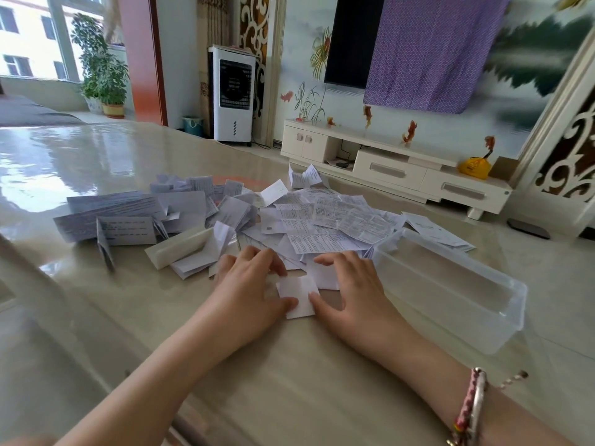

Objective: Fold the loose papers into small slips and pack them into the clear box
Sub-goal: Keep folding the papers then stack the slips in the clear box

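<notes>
Both hands press flat on one small folded slip [297, 296] lying on the table [289, 381]: the left hand [249, 284] holds down its left edge and the right hand [349, 286] its right edge, fingers mostly straight, not gripping. Just behind them spreads the heap of loose papers [322, 217], with folded ones to the left. The clear box [450, 291] lies just right of the right hand, and the table near the person is bare.
</notes>
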Tool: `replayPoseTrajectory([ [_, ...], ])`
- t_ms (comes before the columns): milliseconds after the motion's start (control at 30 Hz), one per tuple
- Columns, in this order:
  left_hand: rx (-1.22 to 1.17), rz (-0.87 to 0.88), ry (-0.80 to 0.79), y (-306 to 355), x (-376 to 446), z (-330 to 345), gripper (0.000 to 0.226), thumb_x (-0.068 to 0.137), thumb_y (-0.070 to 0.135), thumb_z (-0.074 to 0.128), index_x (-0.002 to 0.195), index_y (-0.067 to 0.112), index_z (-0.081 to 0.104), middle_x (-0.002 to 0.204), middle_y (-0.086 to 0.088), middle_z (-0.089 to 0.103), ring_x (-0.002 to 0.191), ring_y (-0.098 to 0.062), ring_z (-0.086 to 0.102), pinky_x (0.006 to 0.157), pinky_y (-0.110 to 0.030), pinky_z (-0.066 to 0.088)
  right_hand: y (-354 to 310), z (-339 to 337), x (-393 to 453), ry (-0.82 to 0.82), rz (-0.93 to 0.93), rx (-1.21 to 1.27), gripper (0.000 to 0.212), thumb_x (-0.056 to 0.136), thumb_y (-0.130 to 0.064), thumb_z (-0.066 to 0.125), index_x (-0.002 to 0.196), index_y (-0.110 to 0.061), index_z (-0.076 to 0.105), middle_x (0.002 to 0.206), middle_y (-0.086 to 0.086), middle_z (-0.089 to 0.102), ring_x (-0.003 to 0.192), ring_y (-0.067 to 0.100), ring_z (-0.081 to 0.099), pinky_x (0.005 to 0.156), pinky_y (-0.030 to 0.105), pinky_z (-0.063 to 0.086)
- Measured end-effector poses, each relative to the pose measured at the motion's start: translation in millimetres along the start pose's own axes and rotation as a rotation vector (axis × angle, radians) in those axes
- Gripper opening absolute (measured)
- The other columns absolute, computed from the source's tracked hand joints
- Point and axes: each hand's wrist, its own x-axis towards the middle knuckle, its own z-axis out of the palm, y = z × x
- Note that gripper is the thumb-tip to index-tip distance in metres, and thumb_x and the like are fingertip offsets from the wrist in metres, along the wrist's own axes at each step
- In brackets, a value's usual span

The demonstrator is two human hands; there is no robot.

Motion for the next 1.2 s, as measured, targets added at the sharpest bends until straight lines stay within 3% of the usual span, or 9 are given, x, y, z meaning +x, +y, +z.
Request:
replayPoseTrajectory([
  [100,-0.073,0.007,-0.033,3.0,-1.7,-2.3,0.037,0.078,0.036,0.074,0.104,0.030,0.048,0.103,0.019,0.049,0.108,-0.014,0.038,0.089,-0.026,0.033,4.4,-1.2,-0.6,0.043,0.001,0.018,0.059,0.083,-0.063,0.031,0.125,-0.028,0.053,0.132,-0.014,0.040,0.124,0.005,0.028,0.103,0.021,0.024],
  [200,-0.168,0.002,-0.054,3.8,-0.9,-3.8,0.035,0.077,0.028,0.077,0.101,0.026,0.051,0.090,0.020,0.050,0.094,-0.012,0.045,0.084,-0.027,0.043,9.8,0.3,0.6,0.035,0.027,0.032,0.071,0.082,-0.065,0.016,0.126,-0.027,0.057,0.149,-0.010,0.033,0.133,0.003,0.016,0.107,0.021,0.016],
  [333,-0.307,-0.035,-0.067,-2.0,1.4,-6.7,0.033,0.076,0.018,0.077,0.099,0.026,0.055,0.088,0.007,0.056,0.074,-0.009,0.050,0.070,-0.021,0.046,7.7,2.4,4.6,-0.023,0.052,0.038,0.060,0.089,-0.054,0.021,0.126,-0.027,0.059,0.157,-0.006,0.024,0.144,0.008,0.008,0.114,0.026,0.009],
  [533,-0.324,-0.100,-0.049,-14.6,6.5,-10.7,0.028,0.081,0.014,0.072,0.101,0.028,0.060,0.083,0.008,0.060,0.072,-0.006,0.052,0.060,-0.009,0.039,-2.0,-0.8,21.7,-0.152,0.105,-0.102,0.057,0.100,-0.052,0.020,0.143,-0.021,0.042,0.161,-0.003,0.013,0.148,0.013,0.002,0.117,0.030,0.003],
  [700,-0.345,-0.169,0.059,-30.6,15.4,-25.0,0.020,0.081,0.009,0.071,0.092,0.025,0.065,0.075,0.007,0.061,0.066,-0.004,0.052,0.061,-0.009,0.039,-4.9,3.2,40.6,-0.135,0.088,-0.037,0.052,0.102,-0.042,0.028,0.143,-0.011,0.043,0.156,0.000,0.029,0.145,0.013,0.017,0.117,0.024,0.010],
  [833,-0.294,-0.230,0.176,-40.0,19.4,-28.4,0.020,0.084,0.009,0.066,0.092,0.027,0.064,0.079,0.007,0.058,0.072,-0.007,0.053,0.065,-0.017,0.041,-8.7,-2.5,35.4,-0.040,0.026,0.187,0.041,0.101,-0.032,0.042,0.135,-0.012,0.052,0.137,-0.008,0.049,0.122,-0.005,0.039,0.093,-0.005,0.019],
  [967,-0.130,-0.255,0.242,-44.4,23.4,-23.6,0.022,0.087,0.011,0.060,0.101,0.027,0.058,0.093,0.006,0.053,0.098,-0.024,0.053,0.088,-0.036,0.043,-6.4,-8.0,18.0,0.024,-0.020,0.312,0.016,0.092,-0.014,0.059,0.105,-0.020,0.067,0.107,-0.013,0.063,0.106,-0.006,0.054,0.090,0.003,0.034],
  [1067,0.036,-0.262,0.222,-41.3,22.8,-18.0,0.031,0.091,0.014,0.053,0.120,0.025,0.053,0.118,-0.002,0.050,0.112,-0.029,0.044,0.097,-0.039,0.037,-2.3,-11.4,2.8,0.053,-0.026,0.325,0.023,0.085,-0.003,0.061,0.095,-0.023,0.066,0.099,-0.013,0.065,0.103,0.000,0.058,0.089,0.008,0.039],
  [1200,0.121,-0.162,0.273,-29.9,19.7,-16.3,0.036,0.093,0.011,0.048,0.125,0.027,0.053,0.125,-0.001,0.044,0.116,-0.027,0.039,0.095,-0.036,0.032,1.1,-12.8,-4.8,0.057,-0.074,0.269,0.028,0.087,-0.001,0.060,0.096,-0.027,0.065,0.101,-0.018,0.061,0.104,-0.001,0.057,0.088,0.008,0.040],
])
